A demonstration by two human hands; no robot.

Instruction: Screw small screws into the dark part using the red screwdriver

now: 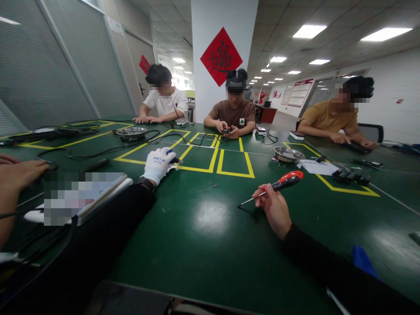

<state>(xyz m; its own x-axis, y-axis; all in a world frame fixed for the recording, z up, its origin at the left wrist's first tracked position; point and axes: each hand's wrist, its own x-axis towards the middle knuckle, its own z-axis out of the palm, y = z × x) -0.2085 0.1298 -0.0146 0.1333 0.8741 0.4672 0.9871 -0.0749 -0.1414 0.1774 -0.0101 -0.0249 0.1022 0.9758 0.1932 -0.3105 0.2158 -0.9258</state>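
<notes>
My left hand [156, 165], in a white work glove with blue print, is closed at the left of the table within reach of the yellow tape lines. A small dark object [176, 160] with a pale tip pokes out past its fingers; its kind is hidden. My right hand [273, 208] is bare and pinches a screwdriver [288, 178] by its metal shaft. The screwdriver's red and black handle points up to the right, and its tip slants down left, close to the tabletop. A tiny metal piece [215, 186] lies on the green table [197, 253] between my hands.
Metal bowls stand at left [130, 133] and right [288, 154]. White paper [317, 167] and black blocks [351, 176] lie at right. A book [105, 188] and cables sit beside my left arm, near another person's hand [24, 173]. Several people sit around the table.
</notes>
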